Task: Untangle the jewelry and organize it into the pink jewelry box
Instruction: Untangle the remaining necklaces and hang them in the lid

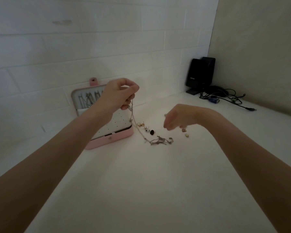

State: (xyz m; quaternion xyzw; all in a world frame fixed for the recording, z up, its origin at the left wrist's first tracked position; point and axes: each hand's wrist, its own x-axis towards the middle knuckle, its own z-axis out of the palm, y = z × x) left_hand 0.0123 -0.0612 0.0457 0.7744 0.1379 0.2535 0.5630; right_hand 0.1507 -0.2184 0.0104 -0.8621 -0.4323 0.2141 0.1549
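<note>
The left hand (119, 94) pinches the upper end of a thin silvery chain (136, 125) above the open pink jewelry box (111, 142). The chain runs down and to the right, ending in a knotted clump (160, 141) on the white counter (141, 190). The right hand (178, 117), fingers loosely curled and holding nothing visible, hovers nearer that tangle, amid small earrings (147, 128). The chain looks fine, limp and metallic; the box looks smooth.

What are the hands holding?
The left hand pinches the chain by its top end. The right hand holds nothing.
</note>
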